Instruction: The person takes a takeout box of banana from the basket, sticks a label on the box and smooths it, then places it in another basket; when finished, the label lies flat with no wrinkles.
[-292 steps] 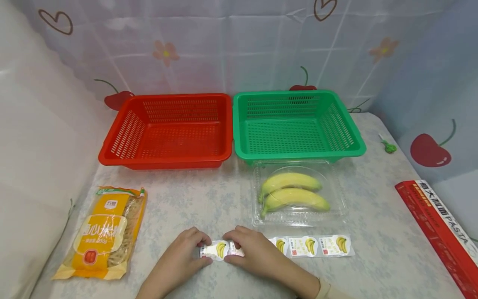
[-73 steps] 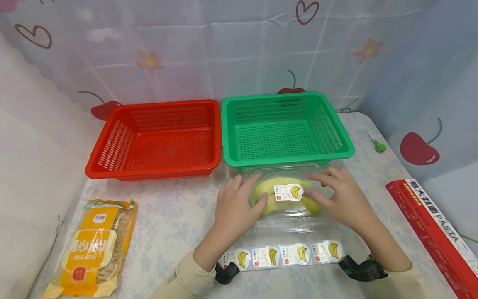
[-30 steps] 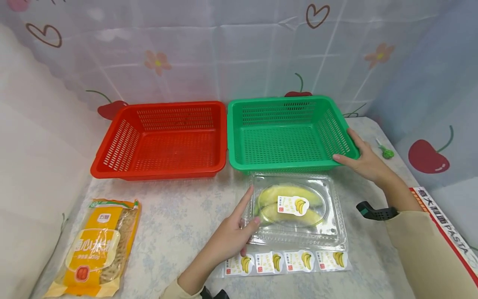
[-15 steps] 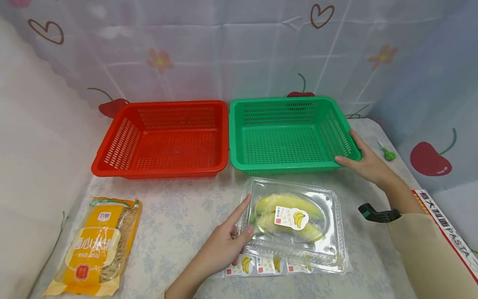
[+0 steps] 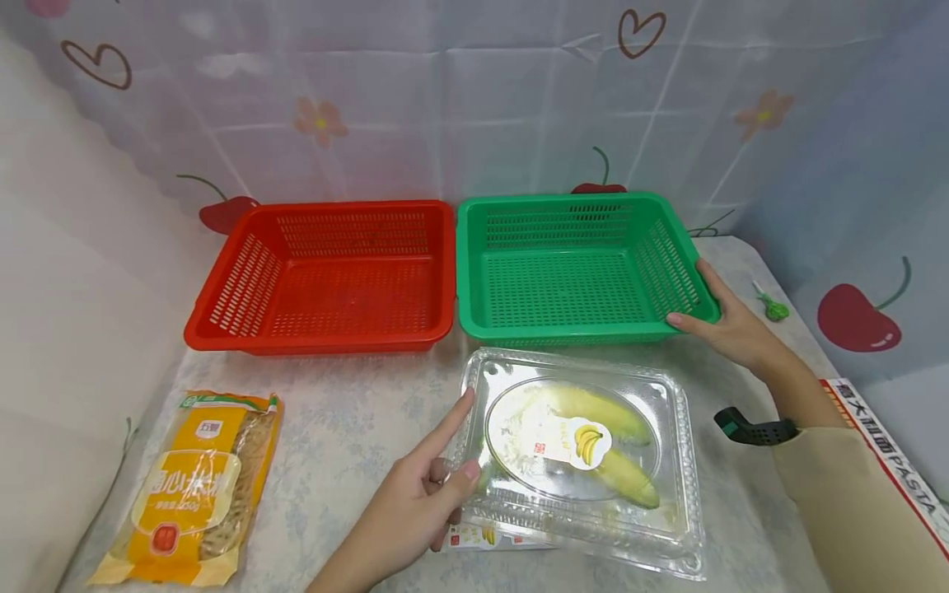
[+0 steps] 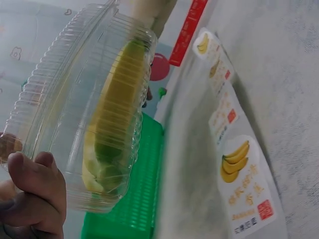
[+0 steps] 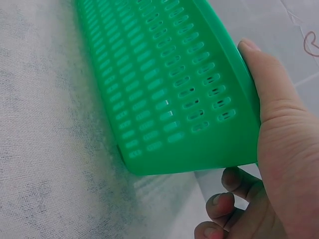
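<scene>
My left hand (image 5: 404, 502) grips the left edge of a clear plastic clamshell box (image 5: 578, 539), thumb on top and fingers curled beneath. Tilted, the box is held above the table, as the left wrist view shows. Inside lie bananas (image 5: 630, 478), and a banana sticker (image 5: 589, 442) is on the lid. Under the box, a strip of banana stickers (image 6: 244, 179) lies on the table, mostly hidden in the head view. My right hand (image 5: 734, 325) holds the front right corner of the green basket (image 5: 571, 332), thumb over the rim (image 7: 239, 74).
To the left of the green basket stands a red basket (image 5: 319, 339). A noodle bag (image 5: 189, 486) lies at the left. A long red pasta box (image 5: 890, 461) lies along the right edge, and a small green item (image 5: 774, 309) sits at the back right.
Over the last second, my left hand has lifted the clamshell box and brought it toward me, tilting it. Earlier, the sticker was put on its lid. My right hand stays on the green basket.
</scene>
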Available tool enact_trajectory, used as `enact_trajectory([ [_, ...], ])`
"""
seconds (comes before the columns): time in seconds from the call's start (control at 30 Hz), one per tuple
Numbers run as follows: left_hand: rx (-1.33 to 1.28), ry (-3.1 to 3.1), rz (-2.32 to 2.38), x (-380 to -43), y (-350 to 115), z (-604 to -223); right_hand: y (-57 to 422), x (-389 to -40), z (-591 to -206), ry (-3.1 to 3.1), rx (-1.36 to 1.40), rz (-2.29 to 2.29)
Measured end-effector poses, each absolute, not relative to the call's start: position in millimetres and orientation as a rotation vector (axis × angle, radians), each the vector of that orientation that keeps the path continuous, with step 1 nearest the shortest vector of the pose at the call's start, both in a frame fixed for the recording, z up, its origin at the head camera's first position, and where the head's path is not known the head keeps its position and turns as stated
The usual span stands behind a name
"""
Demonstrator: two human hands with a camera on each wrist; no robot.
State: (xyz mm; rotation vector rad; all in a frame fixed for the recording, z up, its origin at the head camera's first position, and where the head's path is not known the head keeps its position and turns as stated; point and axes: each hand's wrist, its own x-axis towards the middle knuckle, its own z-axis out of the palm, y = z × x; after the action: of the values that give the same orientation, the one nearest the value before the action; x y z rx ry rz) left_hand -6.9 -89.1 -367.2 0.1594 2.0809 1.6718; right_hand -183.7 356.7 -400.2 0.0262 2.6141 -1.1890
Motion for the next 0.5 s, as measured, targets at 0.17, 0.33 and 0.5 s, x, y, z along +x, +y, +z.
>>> enact_trajectory([
  [0.17, 0.208, 2.098, 1.709, -8.8, -92.6, -343.7, 358.4, -182.6, -399.4, 2.616, 0.019, -1.178],
  [0.33, 0.280, 2.127, 1.765, -21.1, -89.6, -328.3, 359.6, -183.8, -401.1, 2.607, -0.022, -1.226],
  [0.5, 0.360, 2.147, 1.825, -46.6, -83.9, -318.9, 360.5, -184.0, -401.5, 2.585, -0.093, -1.326],
])
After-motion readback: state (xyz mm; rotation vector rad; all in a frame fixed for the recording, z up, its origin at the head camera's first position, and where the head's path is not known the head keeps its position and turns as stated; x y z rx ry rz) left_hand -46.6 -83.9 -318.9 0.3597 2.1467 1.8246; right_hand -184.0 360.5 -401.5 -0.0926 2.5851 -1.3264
